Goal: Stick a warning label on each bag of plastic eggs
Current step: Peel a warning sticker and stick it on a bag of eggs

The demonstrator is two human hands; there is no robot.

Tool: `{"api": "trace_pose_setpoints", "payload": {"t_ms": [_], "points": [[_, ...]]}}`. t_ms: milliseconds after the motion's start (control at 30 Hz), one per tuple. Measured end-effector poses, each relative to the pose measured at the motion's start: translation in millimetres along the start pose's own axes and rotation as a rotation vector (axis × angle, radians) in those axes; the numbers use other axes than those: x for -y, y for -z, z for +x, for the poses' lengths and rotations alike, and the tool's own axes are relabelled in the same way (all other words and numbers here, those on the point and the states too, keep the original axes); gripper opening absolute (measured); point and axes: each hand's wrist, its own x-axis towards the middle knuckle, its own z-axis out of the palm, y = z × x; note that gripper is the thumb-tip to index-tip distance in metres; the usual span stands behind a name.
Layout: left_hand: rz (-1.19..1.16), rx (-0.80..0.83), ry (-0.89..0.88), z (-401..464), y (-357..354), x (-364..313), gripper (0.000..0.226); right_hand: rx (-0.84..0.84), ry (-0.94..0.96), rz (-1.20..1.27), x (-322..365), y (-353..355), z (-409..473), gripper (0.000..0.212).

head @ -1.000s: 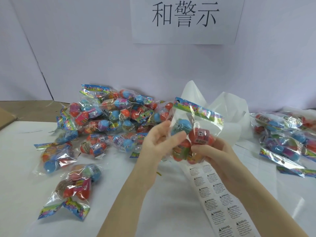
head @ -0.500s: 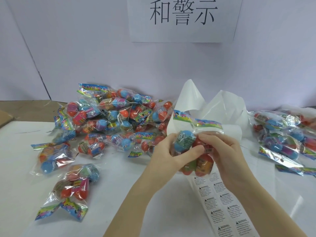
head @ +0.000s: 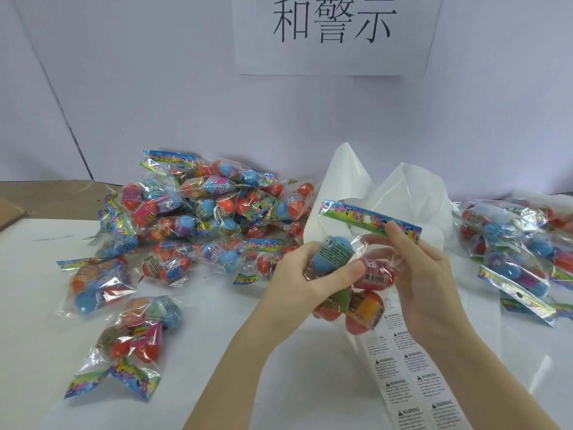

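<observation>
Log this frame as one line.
left hand: grips egg bag | right hand: pinches bag header | label strip: on table, below bag

White paper sign (head: 336, 34) with three black Chinese characters, top centre, on pale wall (head: 155, 88); brown cardboard edge (head: 11, 211) at far left; crumpled white paper (head: 406, 197) right of centre; white-covered desk (head: 217, 330).

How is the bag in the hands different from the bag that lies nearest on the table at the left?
The held bag is up off the table with its printed strip on top; the nearest bag lies flat with its strip toward the viewer. The left hand and right hand grip the held bag; nothing touches the nearest bag. Both are clear bags of coloured eggs.
</observation>
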Motion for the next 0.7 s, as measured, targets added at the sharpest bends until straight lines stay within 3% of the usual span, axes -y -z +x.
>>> {"api": "trace_pose_setpoints", "payload": {"t_ms": [133,233,333,433,600,700], "points": [[0.004,0.003,-0.007,-0.7,-0.3,-1.2,0.038,0.011,-0.002,0.058,-0.2,-1.2,0.5,0.029],[-0.076,-0.143,-0.105,0.0,-1.8,-2.9,0.037,0.088,-0.015,0.099,1.8,0.5,2.7,0.031],[-0.23,-0.26,-0.144,1.4,-1.2,-5.9,0.028,0.178,-0.012,-0.012,-0.1,3.3,3.5,0.035],[-0.295,-0.192,-0.123,0.7,0.9,-7.4,0.018,0.328,-0.009,-0.158,-3.2,1.0,-1.5,0.039],[-0.219,-0.138,-0.123,1.9,3.4,-1.9,0.058,0.307,-0.035,-0.164,-5.5,1.3,-2.4,0.026],[-0.173,-0.124,-0.097,1.5,3.1,-1.3,0.032,0.298,-0.041,-0.186,-6.6,0.5,-1.6,0.026]]}}
